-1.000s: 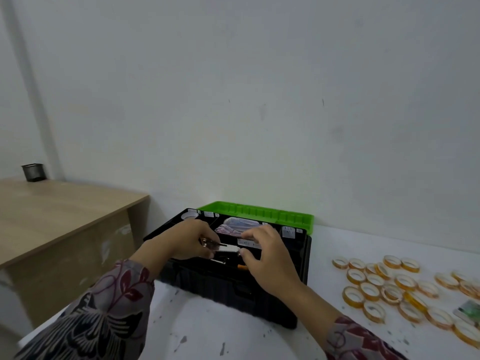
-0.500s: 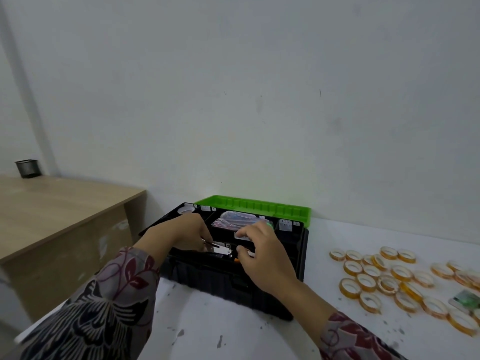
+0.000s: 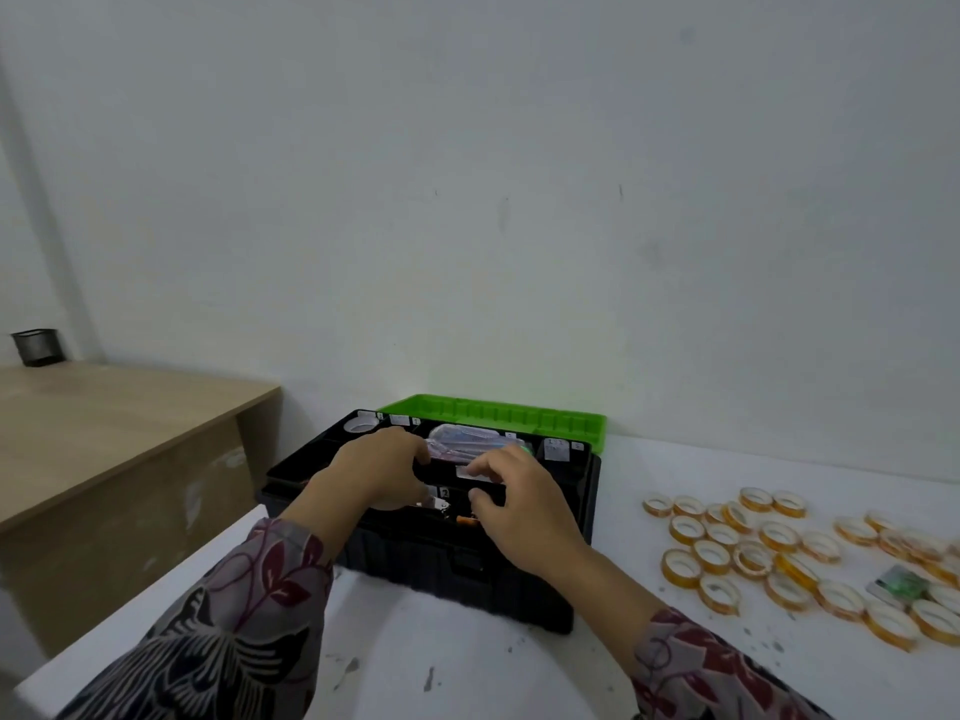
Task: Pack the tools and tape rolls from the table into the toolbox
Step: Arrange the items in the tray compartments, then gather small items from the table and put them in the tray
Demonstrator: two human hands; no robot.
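Observation:
The black toolbox point(image 3: 426, 558) stands open on the white table, its green lid point(image 3: 493, 415) folded back against the wall. My left hand point(image 3: 379, 470) is curled over the box's upper tray, and a small metal tool point(image 3: 435, 505) shows just under its fingers. My right hand point(image 3: 519, 506) hovers over the box's middle with fingers bent and apart, thumb near an orange-tipped item point(image 3: 466, 520). A clear plastic bag point(image 3: 467, 441) lies in the tray. Several amber tape rolls point(image 3: 753, 553) lie scattered on the table to the right.
A small green packet point(image 3: 901, 584) lies among the rolls at the far right. To the left stands a lower wooden desk point(image 3: 104, 418) with a black mesh cup point(image 3: 36, 346) on it. The wall runs close behind the toolbox.
Both hands have sunk lower into the toolbox. The metal tool, earlier sticking out of the left hand, is now mostly hidden beneath it.

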